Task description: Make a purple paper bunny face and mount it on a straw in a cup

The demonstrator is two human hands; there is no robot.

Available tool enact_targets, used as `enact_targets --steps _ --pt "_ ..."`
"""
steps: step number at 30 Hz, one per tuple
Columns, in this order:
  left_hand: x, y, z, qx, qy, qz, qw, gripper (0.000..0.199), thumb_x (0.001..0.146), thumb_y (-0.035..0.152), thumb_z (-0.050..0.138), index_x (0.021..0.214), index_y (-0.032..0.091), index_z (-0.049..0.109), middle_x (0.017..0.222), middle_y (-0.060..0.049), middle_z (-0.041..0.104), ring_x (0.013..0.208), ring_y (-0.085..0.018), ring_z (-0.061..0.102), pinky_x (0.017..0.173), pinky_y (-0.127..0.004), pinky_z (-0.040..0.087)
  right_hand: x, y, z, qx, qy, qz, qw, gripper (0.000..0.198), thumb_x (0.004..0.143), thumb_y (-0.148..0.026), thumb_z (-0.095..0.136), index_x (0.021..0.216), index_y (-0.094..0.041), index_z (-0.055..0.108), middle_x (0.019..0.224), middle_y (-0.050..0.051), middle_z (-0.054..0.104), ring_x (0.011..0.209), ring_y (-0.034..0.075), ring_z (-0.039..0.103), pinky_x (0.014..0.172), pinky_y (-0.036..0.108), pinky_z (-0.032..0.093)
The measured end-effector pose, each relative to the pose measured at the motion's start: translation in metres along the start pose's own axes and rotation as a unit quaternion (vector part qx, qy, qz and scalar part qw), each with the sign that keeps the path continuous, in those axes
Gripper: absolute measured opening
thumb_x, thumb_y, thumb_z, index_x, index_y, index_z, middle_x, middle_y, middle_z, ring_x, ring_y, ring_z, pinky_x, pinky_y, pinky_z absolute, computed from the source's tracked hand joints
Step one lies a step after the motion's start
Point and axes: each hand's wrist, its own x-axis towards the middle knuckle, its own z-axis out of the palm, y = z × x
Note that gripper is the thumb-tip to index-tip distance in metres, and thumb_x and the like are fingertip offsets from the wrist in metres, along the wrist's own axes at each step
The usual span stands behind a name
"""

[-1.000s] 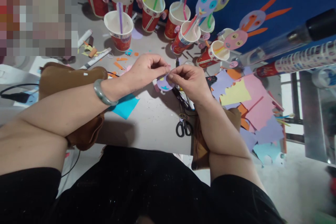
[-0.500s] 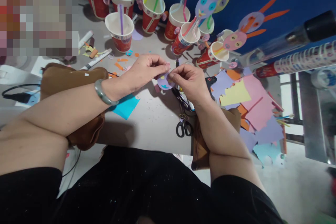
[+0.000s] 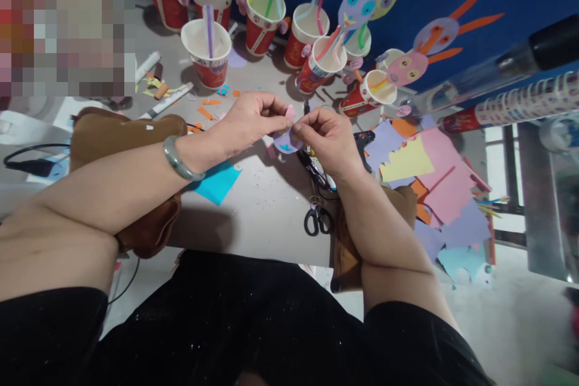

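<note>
Between my hands is a small round purple paper face [image 3: 286, 144] with a blue mouth and a bit of yellow. A narrow pink paper ear [image 3: 290, 113] stands up at its top edge. My left hand [image 3: 257, 116], with a jade-like bangle at the wrist, pinches the face's upper left edge at the foot of the ear. The thumb and forefinger of my right hand [image 3: 323, 137] are closed on its right edge. My fingers hide part of the face. Below my right hand lie black-handled scissors [image 3: 318, 221], and beside it a black tool [image 3: 363, 142], partly hidden.
Several red-and-white paper cups [image 3: 210, 66] with straws and paper animal heads line the back. Coloured paper sheets [image 3: 446, 193] are heaped at right. A blue paper piece [image 3: 219, 184], a marker [image 3: 167, 101] and scraps lie at left. Brown cushions [image 3: 122, 132] sit under my arms.
The pink ear now shows taller above the face, and the face has tilted and shifted slightly right. Both hands keep their pinch.
</note>
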Motion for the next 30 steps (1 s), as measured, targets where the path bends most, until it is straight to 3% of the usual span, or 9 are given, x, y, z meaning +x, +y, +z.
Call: enact_targets --steps 9,16,21,25,30 --pt "0.005 -0.011 -0.005 -0.029 0.014 0.02 0.999 0.014 0.077 0.006 0.073 0.078 0.02 0.069 0.072 0.003 0.067 0.067 -0.009 0.059 0.061 -0.026 0.048 0.003 -0.002 -0.006 -0.017 -0.012 -0.007 1.0 0.022 0.083 -0.039 0.077 0.074 -0.023 0.064 0.066 -0.003 0.063 0.061 0.012 0.056 0.06 0.029 0.047" --pt "0.01 -0.009 -0.006 -0.039 0.05 0.069 0.996 0.022 0.079 0.03 0.086 0.078 0.03 0.064 0.076 0.004 0.071 0.075 -0.013 0.051 0.071 -0.032 0.049 0.007 0.012 -0.005 -0.082 0.023 -0.034 0.996 0.029 0.095 -0.044 0.063 0.074 -0.024 0.06 0.063 -0.003 0.055 0.062 0.013 0.05 0.063 0.031 0.043" --pt "0.009 -0.003 -0.004 -0.05 0.055 0.076 0.994 0.029 0.08 0.045 0.085 0.078 0.03 0.061 0.074 0.003 0.066 0.075 -0.013 0.05 0.073 -0.034 0.048 0.005 0.022 0.004 -0.257 -0.054 -0.06 0.963 0.016 0.085 -0.029 0.07 0.074 -0.023 0.061 0.074 0.003 0.063 0.073 0.019 0.055 0.077 0.038 0.046" --pt "0.008 -0.004 -0.004 -0.031 0.05 0.062 0.996 0.03 0.083 0.053 0.081 0.082 0.03 0.062 0.073 0.002 0.066 0.087 -0.016 0.055 0.075 -0.033 0.045 0.002 0.022 0.016 -0.365 -0.096 -0.042 0.925 0.012 0.086 -0.029 0.068 0.078 -0.021 0.065 0.085 0.011 0.069 0.085 0.027 0.061 0.089 0.047 0.044" --pt "0.005 0.0 -0.002 -0.036 0.047 0.032 0.998 0.033 0.081 0.05 0.086 0.086 0.028 0.062 0.075 0.002 0.066 0.089 -0.017 0.06 0.075 -0.032 0.047 0.001 0.023 0.026 -0.397 -0.124 -0.034 0.909 0.011 0.09 -0.029 0.065 0.087 -0.019 0.069 0.092 0.015 0.073 0.094 0.031 0.064 0.093 0.051 0.042"
